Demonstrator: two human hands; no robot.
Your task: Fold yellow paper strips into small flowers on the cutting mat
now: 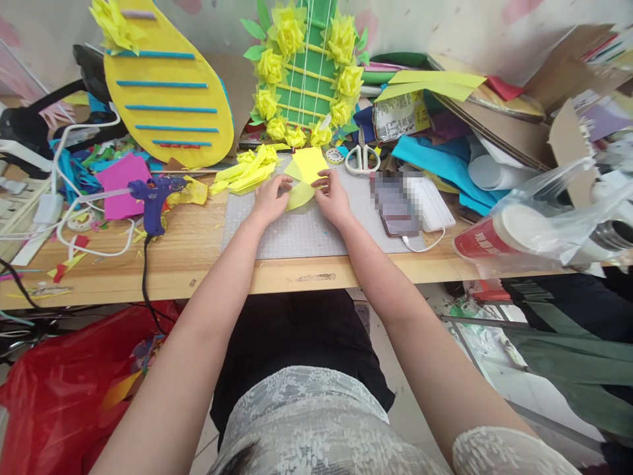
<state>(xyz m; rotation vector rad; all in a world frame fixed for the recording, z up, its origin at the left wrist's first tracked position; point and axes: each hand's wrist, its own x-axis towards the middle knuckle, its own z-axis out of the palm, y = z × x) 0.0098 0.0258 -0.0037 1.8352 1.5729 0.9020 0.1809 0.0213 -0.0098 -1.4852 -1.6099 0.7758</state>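
Note:
A thin yellow sheet of paper (299, 196) is between my two hands, above the grey cutting mat (297, 239). My left hand (271, 199) pinches its left edge, with thumb and fingers curled. At the other side, my right hand (333, 196) has its bent fingers on the paper's right edge. Just beyond lie brighter yellow paper squares (310, 163). Folded yellow paper strips (247, 170) are heaped left of them. White-handled scissors (362, 157) rest to the right of the squares, beside a tape roll (334, 156).
A blue glue gun (154, 198) with a cord stands at left. Behind are a yellow pear-shaped board (171, 95) and a green board (306, 82) with yellow paper flowers. A phone (396, 204), a white power bank (431, 201) and a bagged red cup (482, 239) are at right.

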